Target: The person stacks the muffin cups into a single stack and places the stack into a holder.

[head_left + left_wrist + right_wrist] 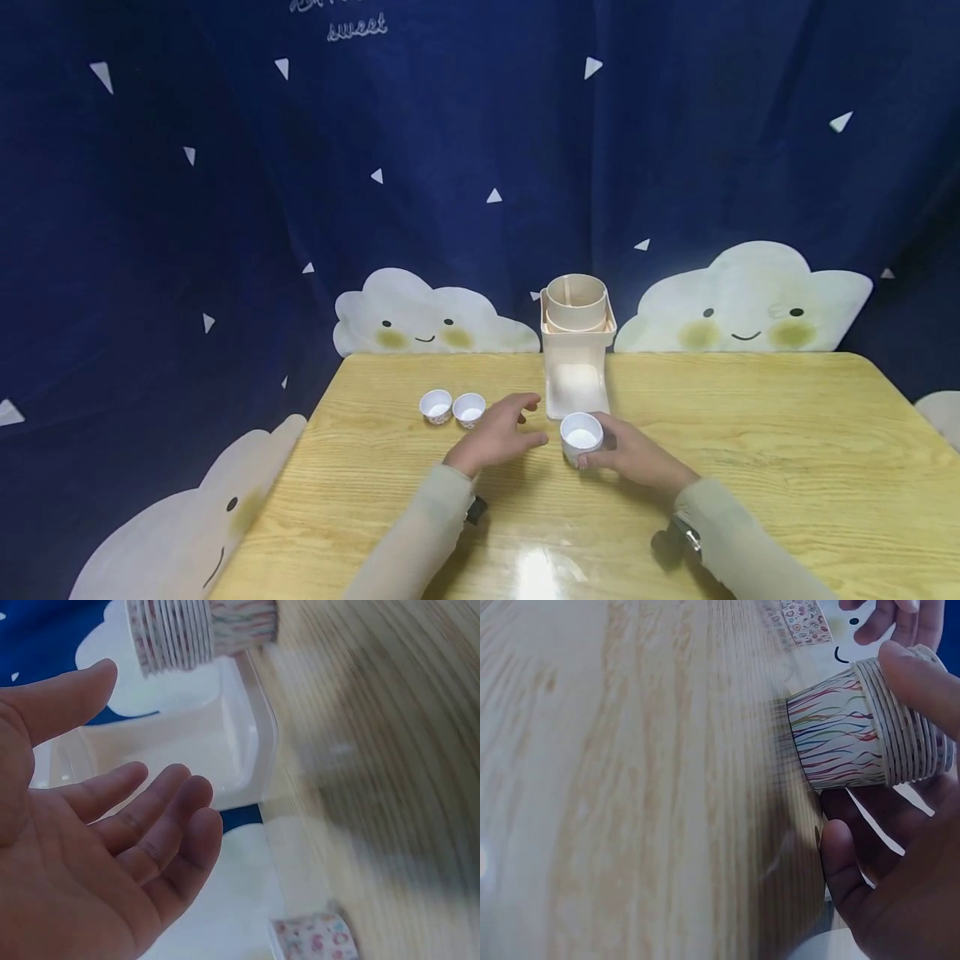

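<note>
My right hand (633,452) grips a nested stack of small paper cups (579,450), thumb on one side and fingers on the other. The right wrist view shows the stack (840,739) tilted on its side in that frame, its lowest cup printed with coloured wavy lines. My left hand (497,435) is held just left of the stack, fingers loosely bent and apart, holding nothing. Behind the stack stands a beige holder (573,354) with a round tube on top and an open base. Two small patterned paper cups (436,410) stand upright left of my left hand.
The wooden table (750,433) ends at a dark blue curtain (450,125) with white triangles and smiling clouds. Dark straps or devices are on both wrists, the right one (686,537) near the sleeve.
</note>
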`<state>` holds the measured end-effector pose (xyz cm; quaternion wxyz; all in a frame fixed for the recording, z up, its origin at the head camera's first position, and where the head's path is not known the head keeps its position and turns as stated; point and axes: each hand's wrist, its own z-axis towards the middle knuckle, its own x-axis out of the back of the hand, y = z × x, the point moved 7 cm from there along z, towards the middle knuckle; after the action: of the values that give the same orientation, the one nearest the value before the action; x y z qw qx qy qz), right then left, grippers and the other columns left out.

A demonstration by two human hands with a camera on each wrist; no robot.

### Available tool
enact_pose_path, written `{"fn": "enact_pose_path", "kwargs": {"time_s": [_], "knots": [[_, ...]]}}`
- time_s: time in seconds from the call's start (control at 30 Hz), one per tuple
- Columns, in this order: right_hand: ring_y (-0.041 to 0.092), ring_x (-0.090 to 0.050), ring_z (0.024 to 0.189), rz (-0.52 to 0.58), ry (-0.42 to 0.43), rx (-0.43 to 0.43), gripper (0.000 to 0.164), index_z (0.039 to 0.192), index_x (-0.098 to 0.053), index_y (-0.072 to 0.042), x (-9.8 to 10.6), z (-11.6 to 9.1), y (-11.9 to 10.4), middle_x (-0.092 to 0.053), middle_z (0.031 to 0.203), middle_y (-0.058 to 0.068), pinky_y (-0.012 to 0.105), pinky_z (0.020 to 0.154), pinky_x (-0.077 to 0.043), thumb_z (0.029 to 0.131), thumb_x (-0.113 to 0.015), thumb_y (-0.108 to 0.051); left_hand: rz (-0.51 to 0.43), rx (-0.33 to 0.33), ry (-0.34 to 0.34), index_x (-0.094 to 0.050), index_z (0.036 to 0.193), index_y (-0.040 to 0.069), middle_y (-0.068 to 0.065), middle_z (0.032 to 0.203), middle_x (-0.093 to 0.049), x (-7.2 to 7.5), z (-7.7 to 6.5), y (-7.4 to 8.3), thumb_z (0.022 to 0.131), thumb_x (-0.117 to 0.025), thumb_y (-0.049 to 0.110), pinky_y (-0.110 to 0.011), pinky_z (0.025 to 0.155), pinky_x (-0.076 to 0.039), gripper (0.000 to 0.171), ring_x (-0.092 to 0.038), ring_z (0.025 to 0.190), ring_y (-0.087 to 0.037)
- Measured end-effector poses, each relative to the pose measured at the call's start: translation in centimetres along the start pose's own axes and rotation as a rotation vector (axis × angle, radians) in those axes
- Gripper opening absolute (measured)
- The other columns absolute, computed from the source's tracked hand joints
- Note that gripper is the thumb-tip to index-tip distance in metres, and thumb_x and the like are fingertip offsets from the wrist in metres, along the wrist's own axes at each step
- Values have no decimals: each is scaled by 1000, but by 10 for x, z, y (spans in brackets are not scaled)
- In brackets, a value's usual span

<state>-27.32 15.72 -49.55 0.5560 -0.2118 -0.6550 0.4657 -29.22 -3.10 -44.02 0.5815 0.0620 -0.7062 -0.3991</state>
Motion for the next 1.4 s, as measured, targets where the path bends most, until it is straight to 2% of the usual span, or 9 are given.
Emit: {"fn": "enact_pose_path", "kwargs": {"time_s": [0.23, 0.5, 0.6, 0.77, 0.9, 1.07, 1.27, 1.4], "knots": [[31, -54, 124, 25, 3, -38, 65, 136, -53, -12, 3, 0, 2, -65, 124, 6, 61, 106, -37, 81, -81, -31, -24, 12, 5, -48, 145, 10, -8, 139, -59, 7, -5, -10, 90, -72, 27, -38, 90, -52, 63, -61, 115, -27], [33, -55, 124, 6, 21, -25, 67, 135, -54, -9, 2, 1, 6, -65, 125, 8, 63, 108, -35, 78, -83, -29, -36, 21, 69, -49, 143, 8, -10, 137, -59, 22, -10, -29, 89, -73, 23, -39, 86, -52, 62, -60, 114, -29], [33, -55, 123, -7, 25, -16, 67, 134, -54, -8, 2, 0, 5, -66, 123, 8, 64, 109, -34, 77, -83, -29, -7, 53, 121, -49, 143, 8, -11, 138, -58, 34, -12, -42, 89, -73, 21, -40, 89, -53, 61, -61, 116, -29], [33, -56, 122, -23, 27, -10, 67, 133, -55, -7, 0, 1, 4, -66, 122, 7, 64, 109, -34, 78, -83, -30, 62, 117, 252, -51, 142, 7, -11, 136, -59, 65, -18, -68, 88, -73, 19, -45, 92, -53, 60, -62, 116, -33], [31, -56, 121, -35, 30, -8, 65, 133, -55, -8, -1, 2, 5, -67, 121, 6, 62, 109, -35, 78, -83, -30, 48, 154, 296, -51, 141, 4, -14, 136, -59, 82, -24, -84, 88, -73, 18, -46, 91, -53, 59, -61, 116, -35], [29, -57, 119, -36, 30, -11, 64, 132, -56, -9, -1, 3, 5, -67, 119, 5, 59, 108, -37, 78, -83, -31, 63, 160, 302, -52, 139, 2, -17, 135, -59, 85, -25, -99, 86, -73, 18, -48, 96, -51, 59, -61, 117, -37], [28, -57, 119, -22, 27, 10, 64, 133, -56, -8, -2, 2, 4, -67, 119, 5, 55, 108, -36, 79, -82, -30, 107, 179, 369, -58, 133, 1, -19, 133, -61, 88, -26, -118, 83, -76, 17, -50, 106, -45, 55, -56, 124, -38], [27, -57, 118, -19, 21, 11, 63, 133, -55, -8, -3, 2, 5, -67, 118, 5, 54, 107, -37, 80, -81, -30, 112, 218, 358, -57, 134, 1, -19, 136, -59, 89, -26, -130, 83, -78, 22, -50, 108, -43, 59, -54, 128, -38]]}}
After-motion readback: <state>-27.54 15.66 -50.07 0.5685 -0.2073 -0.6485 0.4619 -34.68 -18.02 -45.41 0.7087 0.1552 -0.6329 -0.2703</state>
